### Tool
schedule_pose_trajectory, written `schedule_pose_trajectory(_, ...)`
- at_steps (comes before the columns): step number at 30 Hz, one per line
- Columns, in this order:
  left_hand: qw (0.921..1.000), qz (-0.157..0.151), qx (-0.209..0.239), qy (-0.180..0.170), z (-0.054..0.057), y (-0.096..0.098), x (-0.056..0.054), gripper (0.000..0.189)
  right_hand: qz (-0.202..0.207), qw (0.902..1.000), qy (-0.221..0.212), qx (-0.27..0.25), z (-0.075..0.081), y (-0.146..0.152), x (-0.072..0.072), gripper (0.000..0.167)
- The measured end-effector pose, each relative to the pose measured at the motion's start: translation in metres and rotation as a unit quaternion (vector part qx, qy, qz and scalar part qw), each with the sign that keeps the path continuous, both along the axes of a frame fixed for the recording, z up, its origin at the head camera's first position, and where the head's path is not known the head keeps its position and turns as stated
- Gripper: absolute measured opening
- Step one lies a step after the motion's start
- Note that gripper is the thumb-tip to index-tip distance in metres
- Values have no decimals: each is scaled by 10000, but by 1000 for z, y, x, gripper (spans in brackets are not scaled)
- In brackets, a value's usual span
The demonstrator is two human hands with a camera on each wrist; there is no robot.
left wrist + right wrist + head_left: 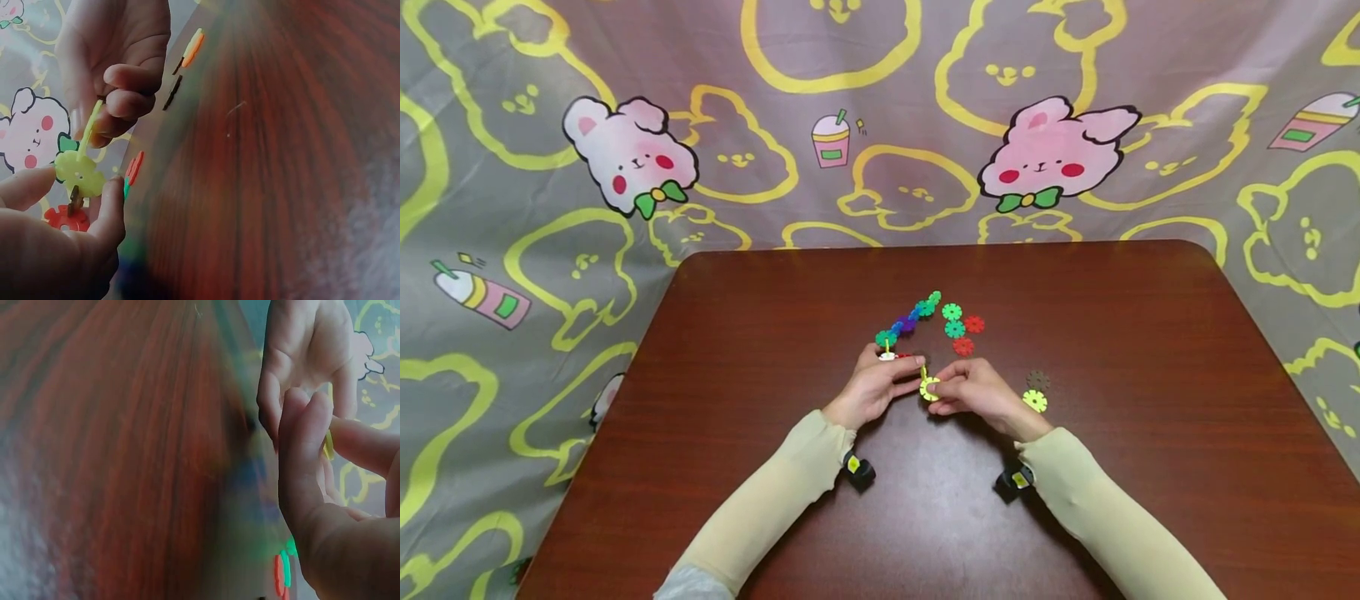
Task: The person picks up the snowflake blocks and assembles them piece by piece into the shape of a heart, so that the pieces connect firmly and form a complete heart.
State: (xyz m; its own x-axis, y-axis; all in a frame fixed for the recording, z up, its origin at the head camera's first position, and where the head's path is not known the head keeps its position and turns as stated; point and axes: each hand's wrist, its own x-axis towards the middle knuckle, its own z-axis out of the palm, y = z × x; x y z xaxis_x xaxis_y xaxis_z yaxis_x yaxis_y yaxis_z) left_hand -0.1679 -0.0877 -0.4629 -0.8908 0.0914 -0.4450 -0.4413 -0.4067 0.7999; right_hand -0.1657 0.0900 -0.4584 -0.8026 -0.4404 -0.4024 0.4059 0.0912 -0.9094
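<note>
My left hand (pixel 871 390) pinches a yellow notched plastic disc (pixel 79 174) between thumb and fingers. Joined to that disc are a brown disc (pixel 75 201) and a red disc (pixel 65 219). Another yellow disc (pixel 929 389) is pinched by my right hand (pixel 976 390), its edge meeting the left hand's yellow one. In the right wrist view, fingers mostly cover this yellow disc (pixel 329 444). Beyond the left hand stretches a chain of linked discs: a white disc (pixel 887 357), a green disc (pixel 886 338), a purple disc (pixel 906 324) and several others.
Loose green discs (pixel 952 312) and red discs (pixel 963 346) lie right of the chain on the brown table (pixel 760 333). Near my right wrist are a loose yellow disc (pixel 1034 401) and a dark brown disc (pixel 1038 380). A patterned curtain (pixel 895 100) hangs behind the table.
</note>
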Motion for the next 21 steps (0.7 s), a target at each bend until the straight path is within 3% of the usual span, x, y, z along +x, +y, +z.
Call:
schedule_pose_trajectory(6,9999,107,11,-53,0,3,0,71,-229,9995,-173,-119,1,-1,1,27)
schedule_pose_trajectory(13,9995,225,174,143,1,4,0,71,-469,9986,-192,-151,2,-4,2,33)
schedule_pose_trajectory(21,9988,313,265,250,2,5,1,71,-635,9966,-398,-349,6,-5,5,29)
